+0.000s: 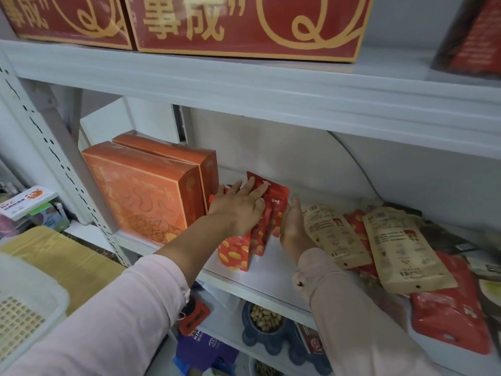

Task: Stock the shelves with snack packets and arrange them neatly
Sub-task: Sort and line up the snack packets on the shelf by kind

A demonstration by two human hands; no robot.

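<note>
Your left hand (238,210) lies flat on the row of red packets (279,198). Its fingers are straight and spread, w/ the palm on the tops and the fingertips reaching toward the back of the row. Your right hand (294,229) stands on edge at the row's right side, fingers straight and pressed together, palm facing the packets and touching them. So the row sits sandwiched between both hands, w/ the packets standing on end, a bit tilted, on the white shelf (265,280).

The front packet (234,253), red w/ yellow shapes, stands just under your left wrist, nearest the shelf's front edge.

Just left of your left hand are two orange boxes (141,194), standing on edge, one behind the other. Can't tell if the packets actually touch the boxes, as your hand covers that spot.

Right of your right hand, just beside its back, tan packets (334,234) lie flat and overlapping, w/ red ones partly showing beneath. Further right and nearer you, a flat red pouch (450,321) lies by the near end of the tan pile.

Above both hands, on the next shelf up, are big red cartons (244,23) w/ gold lettering. Below your hands, on the lower shelf, is a blue bowl (264,318) w/ brown pellets. By your left elbow there's a white basket (24,308).
</note>
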